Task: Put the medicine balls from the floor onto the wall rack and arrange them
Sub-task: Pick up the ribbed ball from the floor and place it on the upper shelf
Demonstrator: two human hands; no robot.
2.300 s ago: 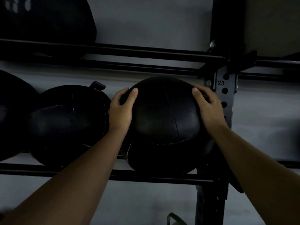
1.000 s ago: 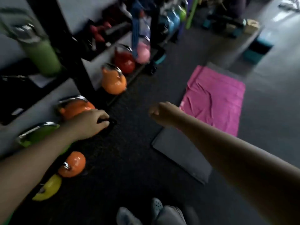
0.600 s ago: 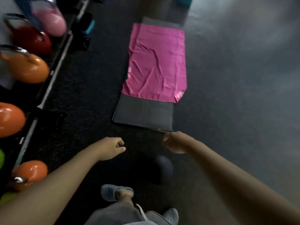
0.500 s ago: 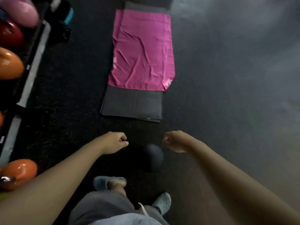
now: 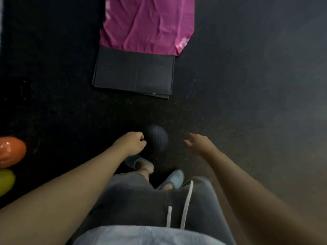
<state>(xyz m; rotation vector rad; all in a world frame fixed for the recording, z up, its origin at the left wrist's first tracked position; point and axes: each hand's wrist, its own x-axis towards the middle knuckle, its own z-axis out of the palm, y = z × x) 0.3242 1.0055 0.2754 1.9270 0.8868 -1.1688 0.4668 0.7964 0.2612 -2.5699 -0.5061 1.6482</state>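
A small dark medicine ball (image 5: 157, 138) lies on the black floor just ahead of my feet. My left hand (image 5: 131, 143) hovers at the ball's left side with its fingers curled in and nothing in it. My right hand (image 5: 199, 143) is to the right of the ball, a short gap away, with its fingers apart and empty. Neither hand touches the ball. The wall rack is out of view.
A grey mat (image 5: 134, 75) with a pink cloth (image 5: 146, 23) over its far part lies ahead of the ball. Orange (image 5: 10, 151) and yellow-green (image 5: 6, 181) kettlebells sit at the left edge. My slippered feet (image 5: 159, 172) stand just behind the ball.
My view swung from the rack down to the floor. Both hands left the big ball on the rack and have come down to either side of the small ball; the right hand has spread its fingers.
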